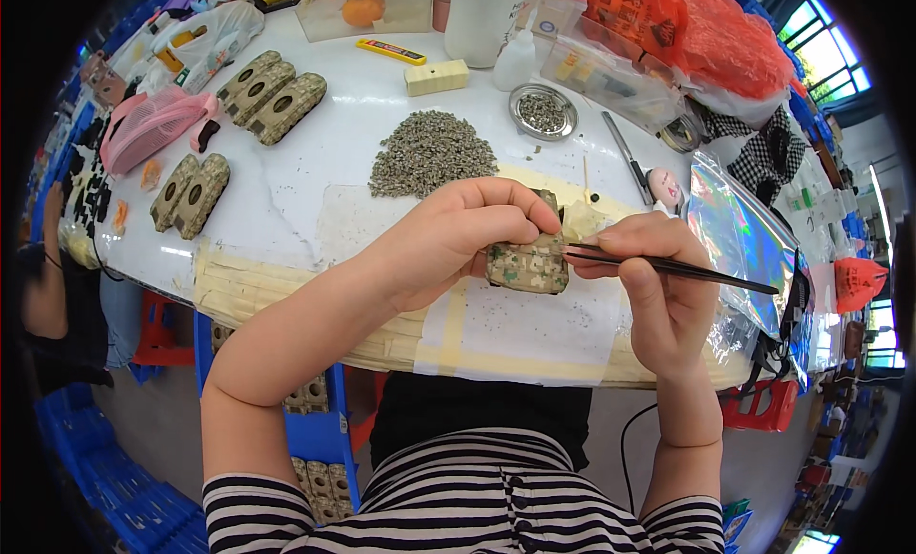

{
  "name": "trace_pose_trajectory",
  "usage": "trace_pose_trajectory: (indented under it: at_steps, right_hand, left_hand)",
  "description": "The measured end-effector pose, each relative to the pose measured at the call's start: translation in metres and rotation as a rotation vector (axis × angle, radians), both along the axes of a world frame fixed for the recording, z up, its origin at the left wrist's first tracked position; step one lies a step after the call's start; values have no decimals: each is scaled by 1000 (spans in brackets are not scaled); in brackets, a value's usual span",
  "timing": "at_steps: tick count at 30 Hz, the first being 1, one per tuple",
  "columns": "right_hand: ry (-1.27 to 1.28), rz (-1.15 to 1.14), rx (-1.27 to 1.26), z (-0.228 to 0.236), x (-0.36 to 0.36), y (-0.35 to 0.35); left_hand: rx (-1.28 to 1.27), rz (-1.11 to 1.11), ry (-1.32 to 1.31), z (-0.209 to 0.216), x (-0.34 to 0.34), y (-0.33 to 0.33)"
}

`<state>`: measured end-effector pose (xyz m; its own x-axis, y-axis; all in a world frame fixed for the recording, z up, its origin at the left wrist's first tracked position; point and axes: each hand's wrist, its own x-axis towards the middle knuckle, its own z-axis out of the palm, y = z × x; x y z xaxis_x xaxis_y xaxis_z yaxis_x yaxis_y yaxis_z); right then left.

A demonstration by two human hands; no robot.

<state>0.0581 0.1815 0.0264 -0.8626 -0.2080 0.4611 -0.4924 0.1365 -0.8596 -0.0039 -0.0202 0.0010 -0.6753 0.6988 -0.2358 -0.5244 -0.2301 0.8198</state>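
Note:
My left hand is closed around a camouflage-patterned shell, a boxy piece with rounded corners, just above the white work sheet. Part of the shell is covered by my fingers. In my right hand are slim black tweezers, pinched between thumb and fingers, their tips at the shell's right side. Whether the tips grip a small part is too fine to tell. Beyond my left hand lies a heap of small grey-brown parts. A round metal dish farther back holds more of them.
Several similar shells lie at the back left, near a pink mesh item. A cream block, a yellow cutter and a white squeeze bottle stand behind the heap. A shiny silver bag lies at right. Another person sits far left.

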Motion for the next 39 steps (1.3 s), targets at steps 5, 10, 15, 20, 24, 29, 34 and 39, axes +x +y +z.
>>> trace_pose_trajectory:
  at_steps: [5,10,15,20,24,29,34,39]
  right_hand:
    - [21,-32,53,-1,-2,-1]
    - [16,-47,92,-2,-1,0]
    - [-41,3,107,1,-5,5]
    - [-55,11,87,1,-5,5]
    - [-62,11,114,1,-5,6]
    - [-38,17,148,2,-7,7]
    - [-10,29,166,1,-8,9]
    - [-35,16,143,1,-6,7]
  left_hand:
    - [-8,56,6,0,1,0]
    - [-26,72,39,-2,2,1]
    - [-88,46,139,-2,2,0]
    - [-106,36,133,2,2,1]
    - [-118,34,128,0,2,2]
    - [-110,29,105,0,1,2]
    - [-120,34,115,0,1,3]
    - [-123,39,103,-1,1,4]
